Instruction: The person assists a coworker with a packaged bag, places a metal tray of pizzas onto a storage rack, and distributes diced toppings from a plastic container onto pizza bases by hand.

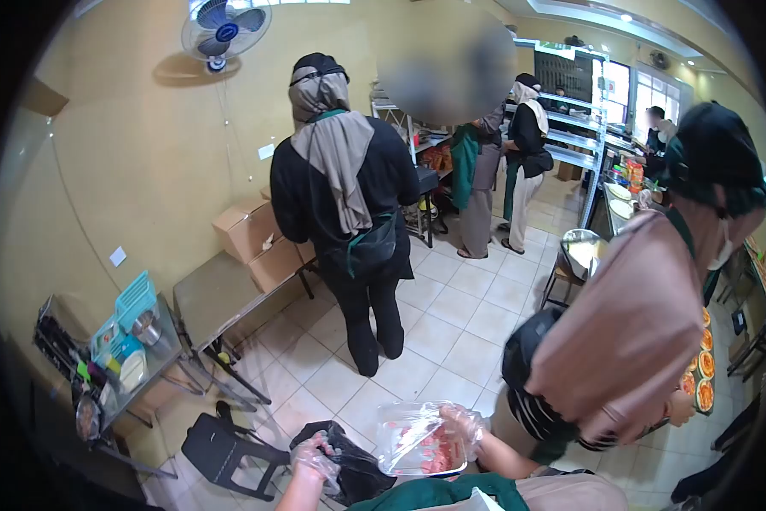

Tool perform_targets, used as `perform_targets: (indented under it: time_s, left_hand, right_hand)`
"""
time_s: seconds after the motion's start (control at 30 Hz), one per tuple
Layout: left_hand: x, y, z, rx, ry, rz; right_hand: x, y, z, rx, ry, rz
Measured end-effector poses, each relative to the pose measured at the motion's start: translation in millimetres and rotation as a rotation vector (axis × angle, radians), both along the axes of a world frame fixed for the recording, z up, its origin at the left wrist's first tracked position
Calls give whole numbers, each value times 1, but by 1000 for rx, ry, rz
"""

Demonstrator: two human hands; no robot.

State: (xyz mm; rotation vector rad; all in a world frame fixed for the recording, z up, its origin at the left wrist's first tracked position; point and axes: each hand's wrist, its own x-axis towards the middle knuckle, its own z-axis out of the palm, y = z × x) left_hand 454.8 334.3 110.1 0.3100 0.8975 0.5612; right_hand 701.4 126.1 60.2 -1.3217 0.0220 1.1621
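Note:
At the bottom centre, my right hand in a clear plastic glove grips the rim of a transparent container with pink-red pieces inside and clear plastic film over its top. To its left, my left hand, also in a clear glove, has its fingers bent against a black plastic bag. The bag sits beside the container, just above my green apron. What the bag holds is hidden.
A co-worker leans close on the right near small pizzas. Another person stands ahead by cardboard boxes on a table. A black stool stands at lower left, near a metal table with baskets.

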Motion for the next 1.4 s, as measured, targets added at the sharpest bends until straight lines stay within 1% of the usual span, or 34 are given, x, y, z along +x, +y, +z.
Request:
perform_targets:
  time_s: [0.07, 0.1, 0.17, 0.23, 0.27, 0.3, 0.37, 0.43, 0.5, 0.57, 0.6, 0.63, 0.7, 0.73, 0.77, 0.83, 0.87, 0.93, 0.97, 1.03, 1.1, 1.13, 1.23, 1.27, 1.3, 1.37, 1.4]
  left_hand:
    - [26, 15, -7, -68, 4, -31]
    - [40, 19, -4, -1, -4, -119]
    - [74, 37, -18, 42, 20, -229]
    - [110, 44, -12, 99, 22, -373]
    - [129, 48, -12, 112, 16, -454]
    - [151, 50, -8, 63, 29, -506]
    - [197, 44, -1, 113, 129, -514]
    - [241, 48, -16, 146, 82, -567]
    - [280, 45, -10, 105, 30, -620]
    - [322, 45, -8, 96, 25, -685]
    - [343, 39, 7, 121, 62, -713]
    - [368, 38, 11, 127, 61, -715]
    - [413, 34, 8, 186, 64, -795]
    - [432, 27, 22, 194, 24, -799]
    - [452, 23, 26, 244, 30, -769]
    - [490, 17, 38, 305, -62, -757]
    - [509, 16, 43, 296, -56, -750]
    - [548, 16, 51, 351, -186, -715]
    - [569, 18, 53, 341, -182, -704]
    - [614, 28, 58, 449, -188, -697]
    - [655, 39, 71, 461, -198, -688]
    - [675, 45, 76, 479, -212, -688]
    - [738, 63, 87, 507, -255, -643]
    - [759, 69, 92, 510, -257, -627]
    - [779, 76, 99, 499, -260, -617]
    - [817, 90, 108, 583, -192, -623]
    - [837, 97, 108, 579, -237, -605]
  right_hand:
    - [9, -3, 7, -4, -41, -60]
    - [14, -4, 8, -7, -82, -106]
    - [35, -15, -13, 31, -45, -203]
    - [47, -23, 1, 23, -58, -313]
    - [57, -27, 3, 54, -63, -315]
    - [65, -32, 3, 85, -67, -316]
    - [88, -40, -9, 47, -82, -452]
    - [100, -42, 22, 119, -109, -560]
    - [133, -55, -5, 141, -78, -580]
    - [169, -60, -22, 202, -59, -702]
    - [185, -61, -14, 254, -83, -702]
    - [201, -64, -6, 260, -85, -704]
    - [233, -74, 7, 395, -106, -613]
    - [251, -78, 4, 345, -131, -665]
    - [267, -82, 7, 374, -164, -667]
    - [290, -83, 34, 444, -249, -671]
    - [300, -81, 46, 461, -267, -677]
    - [323, -86, 42, 455, -245, -695]
    - [335, -87, 42, 456, -232, -722]
    - [360, -76, 47, 478, -237, -711]
    - [389, -66, 40, 436, -270, -822]
    - [408, -67, 25, 474, -209, -819]
    - [458, -47, 30, 462, -250, -859]
    - [476, -44, 38, 464, -247, -762]
    - [495, -37, 42, 454, -251, -751]
    - [529, -24, 45, 461, -165, -780]
    - [544, -20, 50, 434, -191, -774]
